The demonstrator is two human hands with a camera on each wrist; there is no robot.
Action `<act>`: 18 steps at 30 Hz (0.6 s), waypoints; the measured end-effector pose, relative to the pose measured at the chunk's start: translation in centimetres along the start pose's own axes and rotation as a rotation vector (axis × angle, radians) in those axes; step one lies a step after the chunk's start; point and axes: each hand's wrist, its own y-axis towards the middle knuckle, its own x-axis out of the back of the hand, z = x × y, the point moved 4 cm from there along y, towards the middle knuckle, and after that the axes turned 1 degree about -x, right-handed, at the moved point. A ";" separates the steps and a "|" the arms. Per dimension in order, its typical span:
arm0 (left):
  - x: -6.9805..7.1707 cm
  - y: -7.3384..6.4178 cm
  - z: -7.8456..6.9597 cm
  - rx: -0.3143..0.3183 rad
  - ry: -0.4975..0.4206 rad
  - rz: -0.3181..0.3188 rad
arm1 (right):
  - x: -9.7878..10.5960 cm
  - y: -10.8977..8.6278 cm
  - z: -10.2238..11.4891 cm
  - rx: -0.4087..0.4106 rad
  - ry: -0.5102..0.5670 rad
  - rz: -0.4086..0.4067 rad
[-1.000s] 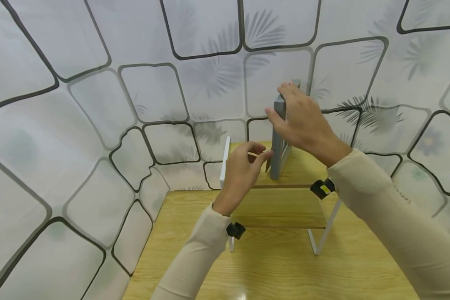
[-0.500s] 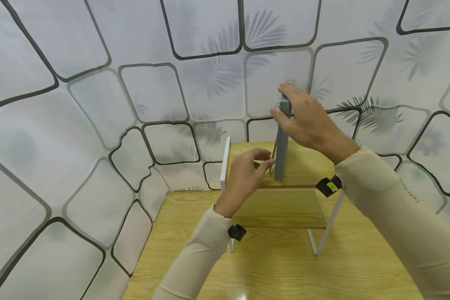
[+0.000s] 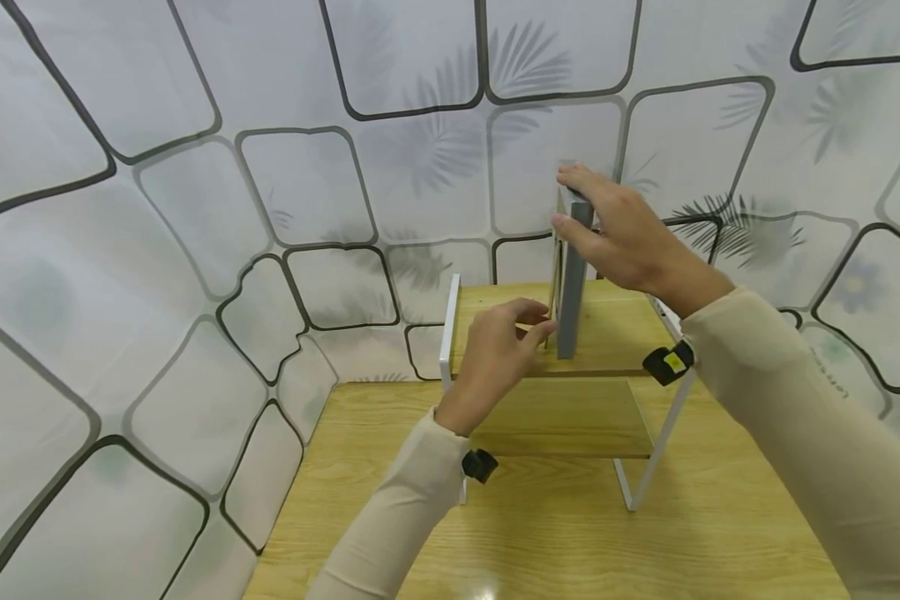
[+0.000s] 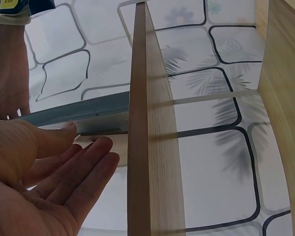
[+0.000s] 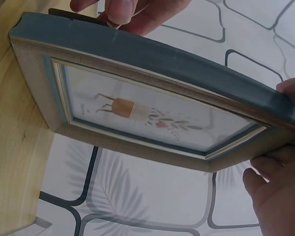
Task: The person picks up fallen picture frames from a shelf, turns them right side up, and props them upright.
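A picture frame (image 3: 572, 283) stands upright, edge toward me, on the top board of a small wooden rack (image 3: 615, 333). Its front, in the right wrist view, has a blue-grey side, a beige border and a plant print (image 5: 132, 108) under glass. My right hand (image 3: 618, 233) grips the frame's upper end, thumb on the near side and fingers over the top. Low on the frame's back, my left hand (image 3: 498, 350) pinches the thin support leg (image 3: 553, 283) between thumb and fingers. In the left wrist view, its thumb and fingers (image 4: 96, 150) lie right by the frame's underside and leg.
The rack has white metal side legs (image 3: 656, 446) and a lower shelf (image 3: 562, 417). It stands on a wood-grain table (image 3: 540, 533). Patterned cloth walls (image 3: 420, 192) rise close behind and to the left.
The frame has turned and shifted slightly right, so its back side with the leg now shows. Both hands have moved a little right with it.
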 end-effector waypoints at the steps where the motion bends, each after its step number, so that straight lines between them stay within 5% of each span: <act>1: -0.1 0.0 0.0 -0.007 0.003 0.002 | 0.0 0.0 -0.1 0.008 0.006 0.003; 18: -0.4 0.4 0.1 -0.044 0.091 -0.006 | 0.1 0.2 -1.0 0.057 0.044 0.016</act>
